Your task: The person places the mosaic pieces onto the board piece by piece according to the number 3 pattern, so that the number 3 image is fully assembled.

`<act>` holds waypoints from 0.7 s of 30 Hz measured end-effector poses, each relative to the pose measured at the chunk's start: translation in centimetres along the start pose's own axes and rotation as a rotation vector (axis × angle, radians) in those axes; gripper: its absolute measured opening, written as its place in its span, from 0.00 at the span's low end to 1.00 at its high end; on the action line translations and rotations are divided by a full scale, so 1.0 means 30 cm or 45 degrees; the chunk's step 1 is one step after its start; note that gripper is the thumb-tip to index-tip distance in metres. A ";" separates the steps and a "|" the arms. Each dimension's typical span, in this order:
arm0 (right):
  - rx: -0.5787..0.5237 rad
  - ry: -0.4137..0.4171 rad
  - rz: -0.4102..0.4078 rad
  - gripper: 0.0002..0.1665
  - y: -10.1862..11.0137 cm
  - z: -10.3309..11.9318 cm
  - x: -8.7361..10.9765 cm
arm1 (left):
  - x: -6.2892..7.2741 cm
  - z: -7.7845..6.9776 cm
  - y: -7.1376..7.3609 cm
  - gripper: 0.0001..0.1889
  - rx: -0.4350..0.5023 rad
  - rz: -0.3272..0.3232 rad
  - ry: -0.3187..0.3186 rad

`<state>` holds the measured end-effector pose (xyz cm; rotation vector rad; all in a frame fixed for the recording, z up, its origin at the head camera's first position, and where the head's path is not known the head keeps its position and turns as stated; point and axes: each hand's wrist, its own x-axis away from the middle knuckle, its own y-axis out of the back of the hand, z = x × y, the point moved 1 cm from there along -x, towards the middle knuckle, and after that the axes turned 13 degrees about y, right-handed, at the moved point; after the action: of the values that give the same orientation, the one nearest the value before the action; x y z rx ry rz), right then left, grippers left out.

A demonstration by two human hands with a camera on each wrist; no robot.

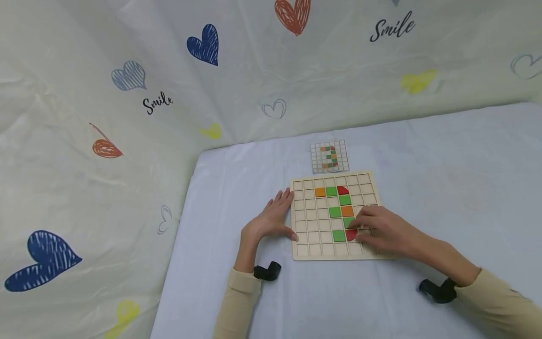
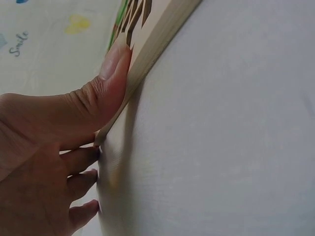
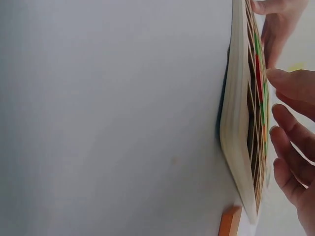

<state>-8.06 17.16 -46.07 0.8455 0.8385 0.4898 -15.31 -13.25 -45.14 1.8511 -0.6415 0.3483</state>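
A wooden grid board (image 1: 311,242) lies flat on the table, with green, orange and red tiles set in several of its cells. My left hand (image 1: 273,220) is spread at the board's left side. Its thumb (image 2: 110,78) rests on the border, and the other fingers reach along the edge. Over the lower right part of the board is my right hand (image 1: 383,230), fingertips right at a red rounded tile (image 1: 351,234) and a green tile (image 1: 348,222). In the right wrist view its fingers are loosely bent, with nothing visible between them.
Behind the board lies a small pattern card (image 1: 319,161) printed with a coloured grid. An orange block (image 3: 229,222) stands on the white cloth (image 1: 330,301) close to the board's side in the right wrist view. A printed curtain (image 1: 254,70) hangs along the table's back.
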 end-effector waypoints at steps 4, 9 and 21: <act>0.016 -0.066 0.034 0.19 0.033 -0.009 0.028 | -0.003 0.005 -0.001 0.68 -0.001 0.004 -0.007; 0.047 -0.118 0.061 0.20 0.067 -0.021 0.064 | -0.002 0.006 0.004 0.68 -0.002 0.008 -0.013; 0.170 -0.110 0.002 0.24 0.107 -0.053 0.159 | 0.001 0.005 0.008 0.68 0.018 0.016 -0.012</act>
<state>-6.70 22.97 -46.21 0.9835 0.7972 0.3985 -15.42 -13.47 -45.01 1.8638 -0.6590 0.3531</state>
